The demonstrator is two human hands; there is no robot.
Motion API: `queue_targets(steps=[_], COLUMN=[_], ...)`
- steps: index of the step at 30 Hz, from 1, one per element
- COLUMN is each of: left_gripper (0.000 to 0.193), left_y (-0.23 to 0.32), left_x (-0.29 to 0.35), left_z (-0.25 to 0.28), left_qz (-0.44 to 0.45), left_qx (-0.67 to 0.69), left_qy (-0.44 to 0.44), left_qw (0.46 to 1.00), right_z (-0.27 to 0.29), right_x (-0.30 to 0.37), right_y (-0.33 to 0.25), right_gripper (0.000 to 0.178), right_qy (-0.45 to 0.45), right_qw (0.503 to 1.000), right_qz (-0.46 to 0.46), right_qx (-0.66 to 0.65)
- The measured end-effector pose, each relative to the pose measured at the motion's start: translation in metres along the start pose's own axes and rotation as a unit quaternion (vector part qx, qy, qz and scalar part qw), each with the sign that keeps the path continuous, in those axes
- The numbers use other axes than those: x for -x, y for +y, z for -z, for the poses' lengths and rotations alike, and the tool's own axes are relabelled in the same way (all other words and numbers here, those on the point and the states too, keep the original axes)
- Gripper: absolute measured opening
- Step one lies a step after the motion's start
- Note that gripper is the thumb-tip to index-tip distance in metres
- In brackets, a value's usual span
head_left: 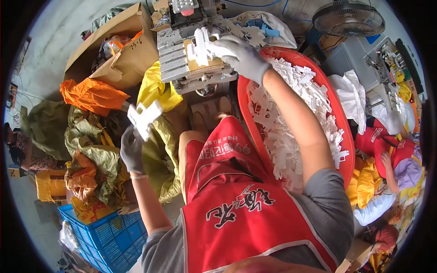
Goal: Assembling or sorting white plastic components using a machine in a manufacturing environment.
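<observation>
Both of my hands wear grey gloves. Off to the left, my left hand [131,150] is closed on the lower end of a white molded plastic piece [146,117], held in the air over a yellow-green woven sack [161,152]. My right hand [246,58] reaches to the machine at the top, its fingers closed on another white plastic part [199,49]. That part is over a tan board [202,70] on the grey slotted machine bed [173,70]; whether it touches the board I cannot tell. The fingertips of my right hand are partly hidden.
A red tub [349,150] heaped with white plastic pieces [291,118] stands under my right arm. To the left are a cardboard box [116,68], an orange sack [93,95] and a blue crate [107,241]. A fan [348,19] stands at upper right; another person [387,148] sits farther right.
</observation>
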State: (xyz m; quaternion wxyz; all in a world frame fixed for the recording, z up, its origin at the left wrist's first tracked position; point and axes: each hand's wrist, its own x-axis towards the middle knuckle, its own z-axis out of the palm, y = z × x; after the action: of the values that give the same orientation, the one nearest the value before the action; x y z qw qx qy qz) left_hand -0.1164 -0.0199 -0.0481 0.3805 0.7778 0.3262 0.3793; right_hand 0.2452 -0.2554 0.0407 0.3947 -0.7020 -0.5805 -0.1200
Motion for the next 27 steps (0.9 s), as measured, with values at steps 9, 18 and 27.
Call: queue_targets(steps=[9, 18, 27], left_gripper=[0.035, 0.035, 0.031], left_y=[-0.116, -0.157, -0.118], left_x=[0.098, 0.106, 0.099], left_z=[0.044, 0.035, -0.023], left_qz=[0.201, 0.209, 0.131], left_qx=[-0.031, -0.128, -0.155], left_qy=[-0.017, -0.158, -0.264], left_qw=[0.979, 0.957, 0.943], right_z=[0.013, 0.057, 0.017], right_x=[0.003, 0.247, 0.369], right_y=[0.005, 0.056, 0.041], right_gripper=[0.044, 0.040, 0.035], right_qy=[-0.094, -0.266, -0.397], right_qw=[0.990, 0.864, 0.748], right_qz=[0.028, -0.388, -0.425], right_qx=[0.101, 0.179, 0.321])
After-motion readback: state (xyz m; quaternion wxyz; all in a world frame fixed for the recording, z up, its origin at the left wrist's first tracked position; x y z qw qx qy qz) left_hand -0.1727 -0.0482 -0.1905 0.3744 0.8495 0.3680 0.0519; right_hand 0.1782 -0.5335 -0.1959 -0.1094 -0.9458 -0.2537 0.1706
